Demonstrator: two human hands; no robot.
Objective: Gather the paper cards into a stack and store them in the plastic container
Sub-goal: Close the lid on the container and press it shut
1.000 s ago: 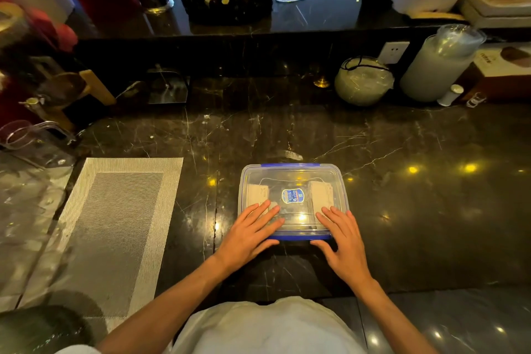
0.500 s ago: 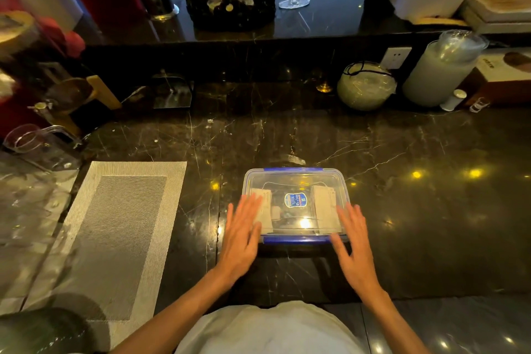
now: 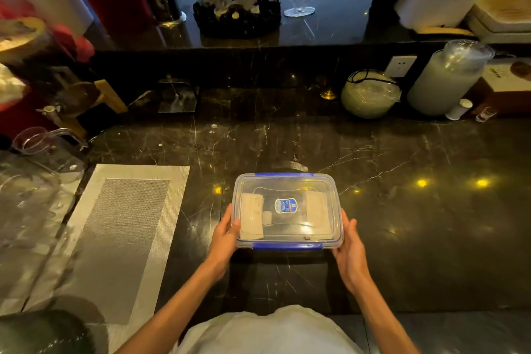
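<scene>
Clear plastic, blue at the clips, makes up the plastic container (image 3: 287, 210) that sits lidded on the near middle of the dark marble counter (image 3: 416, 224). Through the lid two pale stacks of paper cards (image 3: 252, 220) show — one along the left inner side, one along the right — with a blue label between them. The left hand (image 3: 225, 238) clasps the container's left wall, thumb laid over the lid's edge, the other fingers tucked out of sight behind the wall, so their spread cannot be told. The right hand (image 3: 349, 253) is pressed flat to the right wall, fingers together and pointing away from the person. A woven grey placemat (image 3: 126, 238) lies well apart to the left. Far right, by the back ledge, stand a round glass bowl (image 3: 370, 93) and a tall frosted jar (image 3: 445, 77).
</scene>
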